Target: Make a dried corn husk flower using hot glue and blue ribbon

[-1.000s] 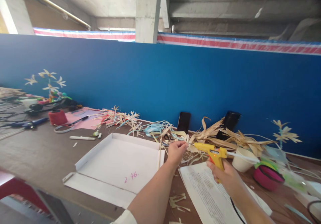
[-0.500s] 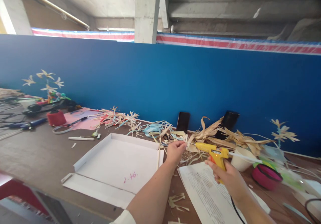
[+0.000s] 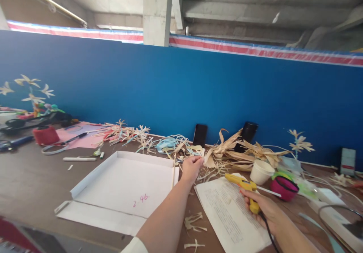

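Note:
My right hand (image 3: 262,207) is wrapped round the handle of a yellow hot glue gun (image 3: 241,182), held over a stack of printed paper (image 3: 224,207). A white glue stick (image 3: 272,191) juts from the gun's back end, and a black cord hangs below the grip. My left hand (image 3: 193,168) is pinched near the heap of dried husks; a small pale piece shows at its fingertips, too small to name. Beside that wrist lies an open white box lid (image 3: 113,185) with "2.46." written on it in pink.
Dried corn husks (image 3: 227,151) and a dark phone (image 3: 200,135) lie along the blue partition (image 3: 181,90). A paper cup (image 3: 261,172), a magenta round pouch (image 3: 284,187) and a power strip (image 3: 337,222) stand on the right. Husk flowers (image 3: 300,141) rise behind; a red roll (image 3: 45,135) sits left.
My right hand has drawn the glue gun down and away from my left fingertips, over the papers. The left hand stays pinched. The view has turned slightly right.

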Demonstrator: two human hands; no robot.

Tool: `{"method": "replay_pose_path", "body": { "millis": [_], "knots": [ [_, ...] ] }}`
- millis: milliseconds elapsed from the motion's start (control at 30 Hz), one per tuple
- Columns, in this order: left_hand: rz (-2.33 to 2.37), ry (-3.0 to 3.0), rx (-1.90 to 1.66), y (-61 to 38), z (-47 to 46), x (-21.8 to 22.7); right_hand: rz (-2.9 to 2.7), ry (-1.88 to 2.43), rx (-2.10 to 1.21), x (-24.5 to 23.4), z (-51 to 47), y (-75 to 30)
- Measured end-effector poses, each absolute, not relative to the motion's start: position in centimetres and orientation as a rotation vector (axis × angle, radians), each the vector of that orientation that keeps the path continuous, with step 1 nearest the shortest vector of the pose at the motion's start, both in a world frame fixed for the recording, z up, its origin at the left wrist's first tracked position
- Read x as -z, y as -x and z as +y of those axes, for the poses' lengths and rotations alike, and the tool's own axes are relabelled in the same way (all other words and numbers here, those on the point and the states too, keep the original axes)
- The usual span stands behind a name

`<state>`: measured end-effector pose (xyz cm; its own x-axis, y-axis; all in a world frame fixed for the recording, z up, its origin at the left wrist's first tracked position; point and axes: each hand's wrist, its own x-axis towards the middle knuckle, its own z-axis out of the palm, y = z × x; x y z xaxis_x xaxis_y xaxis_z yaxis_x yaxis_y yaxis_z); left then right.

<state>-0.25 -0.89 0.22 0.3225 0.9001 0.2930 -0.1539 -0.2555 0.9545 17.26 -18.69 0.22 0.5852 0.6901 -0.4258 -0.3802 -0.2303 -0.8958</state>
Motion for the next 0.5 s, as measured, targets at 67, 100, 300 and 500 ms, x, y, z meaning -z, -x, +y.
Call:
{"method": "replay_pose_path", "body": {
  "millis": [67,100,300,500],
  "knots": [
    [0.732,-1.463,-1.174,0.2,-0.8,-0.2,-0.249,1.513,-1.023,-0.1,-18.5,-17.6],
    [0.736,-1.463,-1.170,0.2,-0.8,-0.1,-0.261,1.527,-1.017,-0.1,-18.4,-17.6],
    [0.741,-1.465,-1.191,0.1,-0.6,0.1,-0.276,1.571,-0.994,-0.6,-17.8,-17.1],
    [0.749,-1.453,-1.175,0.3,-0.9,-0.3,-0.540,1.658,-0.847,-1.1,-18.9,-17.7]
  ]
}}
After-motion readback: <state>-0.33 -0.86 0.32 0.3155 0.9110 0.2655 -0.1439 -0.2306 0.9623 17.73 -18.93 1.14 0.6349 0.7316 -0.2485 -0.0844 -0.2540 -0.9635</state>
